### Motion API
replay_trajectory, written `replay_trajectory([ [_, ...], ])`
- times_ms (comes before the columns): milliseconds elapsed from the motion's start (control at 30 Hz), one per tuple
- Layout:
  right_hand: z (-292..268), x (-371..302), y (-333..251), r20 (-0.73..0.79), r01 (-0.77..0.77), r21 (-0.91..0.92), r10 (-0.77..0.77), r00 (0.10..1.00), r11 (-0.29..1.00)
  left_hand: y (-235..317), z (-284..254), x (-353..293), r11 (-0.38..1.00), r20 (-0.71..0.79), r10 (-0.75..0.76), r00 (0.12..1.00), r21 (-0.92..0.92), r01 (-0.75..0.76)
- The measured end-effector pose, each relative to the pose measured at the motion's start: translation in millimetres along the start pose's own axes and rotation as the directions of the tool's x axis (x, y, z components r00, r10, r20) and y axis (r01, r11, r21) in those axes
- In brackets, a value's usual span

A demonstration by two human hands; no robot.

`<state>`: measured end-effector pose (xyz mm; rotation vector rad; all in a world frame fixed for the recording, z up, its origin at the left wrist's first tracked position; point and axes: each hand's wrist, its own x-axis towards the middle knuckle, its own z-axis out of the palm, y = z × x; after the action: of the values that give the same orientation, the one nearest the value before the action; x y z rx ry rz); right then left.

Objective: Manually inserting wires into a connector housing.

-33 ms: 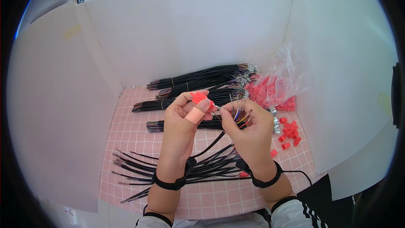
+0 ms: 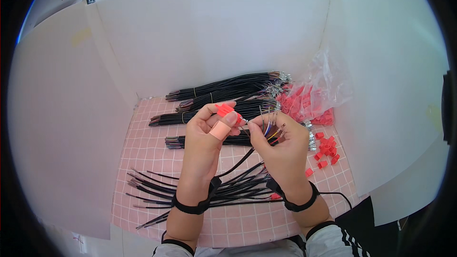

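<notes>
Above the table, my left hand (image 2: 197,138) is closed on a red plastic connector housing (image 2: 223,110), with a beige bandage wrap (image 2: 219,130) round its thumb. Close beside it, my right hand (image 2: 288,147) pinches a thin wire whose tip meets the housing's end; whether the tip is inside I cannot tell. Other coloured wires (image 2: 275,134) of the same black cable (image 2: 240,161) fan out by my right fingers. The cable runs down between my wrists toward several loose black cables (image 2: 159,187) on the table.
Bundled black cables (image 2: 228,82) lie at the back of the pink checked table (image 2: 143,154). A clear bag (image 2: 328,78) of red housings stands back right, with loose red housings (image 2: 327,147) in front of it. White panels (image 2: 214,28) enclose the back and sides.
</notes>
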<state>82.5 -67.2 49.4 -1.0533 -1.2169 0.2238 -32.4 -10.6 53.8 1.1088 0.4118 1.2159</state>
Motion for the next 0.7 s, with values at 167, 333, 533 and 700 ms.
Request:
replay_trajectory([
  [167, -2.2, 0.5, -2.3, 0.024, -0.062, 0.027, 0.062, 0.998, 0.998, 0.4, 2.3, -0.3, 0.999, 0.018, 0.022, 1.000, 0.039, -0.023],
  [333, -6.1, 1.4, -5.9, 0.072, -0.125, 0.050, 0.121, 0.990, 0.991, 0.7, 5.8, -2.0, 0.998, 0.029, 0.049, 0.998, 0.035, -0.050],
  [533, -2.1, -1.9, -5.8, 0.024, -0.079, -0.005, 0.079, 0.997, 0.997, 1.2, 3.1, -2.8, 0.995, 0.034, 0.075, 0.997, 0.065, -0.077],
  [700, -1.9, -1.8, -9.5, 0.042, 0.085, -0.167, -0.079, 0.996, 0.982, 2.5, 2.5, -2.7, 0.992, 0.009, 0.070, 0.997, 0.100, -0.071],
])
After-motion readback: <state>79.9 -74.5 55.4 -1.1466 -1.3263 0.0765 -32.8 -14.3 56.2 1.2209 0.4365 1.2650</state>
